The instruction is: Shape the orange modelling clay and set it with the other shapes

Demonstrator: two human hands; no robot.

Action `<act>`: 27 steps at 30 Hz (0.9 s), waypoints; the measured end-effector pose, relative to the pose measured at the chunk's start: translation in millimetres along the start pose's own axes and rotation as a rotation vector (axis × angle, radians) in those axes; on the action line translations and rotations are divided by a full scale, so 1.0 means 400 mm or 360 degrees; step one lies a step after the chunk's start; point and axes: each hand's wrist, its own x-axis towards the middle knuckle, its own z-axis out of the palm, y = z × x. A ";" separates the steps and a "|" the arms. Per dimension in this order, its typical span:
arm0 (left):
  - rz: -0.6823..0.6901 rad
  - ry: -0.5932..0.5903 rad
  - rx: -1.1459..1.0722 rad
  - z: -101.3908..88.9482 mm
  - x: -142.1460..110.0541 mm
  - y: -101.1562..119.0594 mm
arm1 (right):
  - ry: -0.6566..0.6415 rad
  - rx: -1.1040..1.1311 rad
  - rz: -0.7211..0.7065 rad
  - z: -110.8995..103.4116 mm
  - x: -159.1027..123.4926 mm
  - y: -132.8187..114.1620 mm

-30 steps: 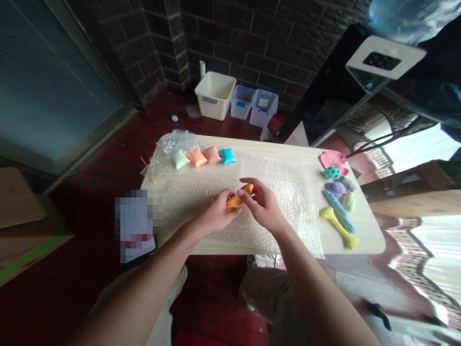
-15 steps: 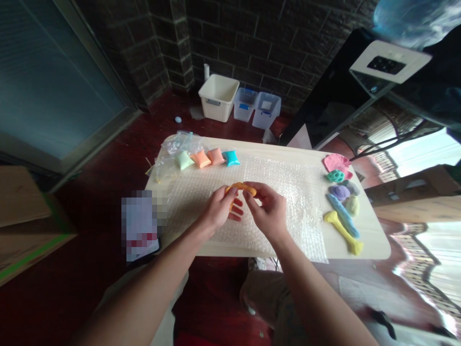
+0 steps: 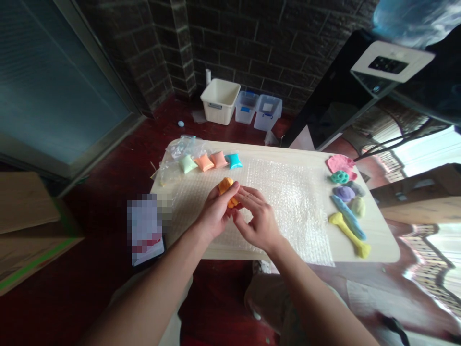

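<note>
A bunched lump of orange modelling clay point(image 3: 226, 184) is gripped by my left hand point(image 3: 213, 211), with the thumb laid across it. My right hand point(image 3: 258, 217) meets it from the right, its fingertips pressing on the clay's edge and its thumb curled below. Part of the lump is hidden by the fingers. Both hands are above a sheet of bubble wrap point(image 3: 288, 206) spread on the pale table point(image 3: 382, 240). Beyond them lie small clay packets: light green point(image 3: 188, 164), orange point(image 3: 204, 163), salmon point(image 3: 218, 159) and blue point(image 3: 234, 161).
Shaped clay pieces lie at the table's right: a pink one point(image 3: 338, 164), a teal one point(image 3: 339, 177), a purple one point(image 3: 345, 193), a blue strip point(image 3: 349, 217) and a yellow bone shape point(image 3: 351, 235). Clear plastic bags point(image 3: 180, 148) occupy the far left corner. Storage bins point(image 3: 220, 103) stand on the floor behind.
The orange clay was stretched as a curved strip between both hands; now it is bunched in my left hand. My right fingers have moved left against it. The view has shifted slightly.
</note>
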 end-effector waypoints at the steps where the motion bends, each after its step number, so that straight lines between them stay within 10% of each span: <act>1: -0.0002 0.0033 0.0011 0.000 0.001 0.003 | 0.0029 0.0078 0.0048 -0.005 0.000 0.002; 7: 0.0122 0.0013 0.0254 0.002 0.000 0.002 | 0.0557 0.0541 0.0626 -0.034 0.011 0.038; 27: 0.0830 -0.0382 0.1611 0.045 -0.014 -0.093 | 0.0504 0.1106 0.1042 0.008 0.032 0.060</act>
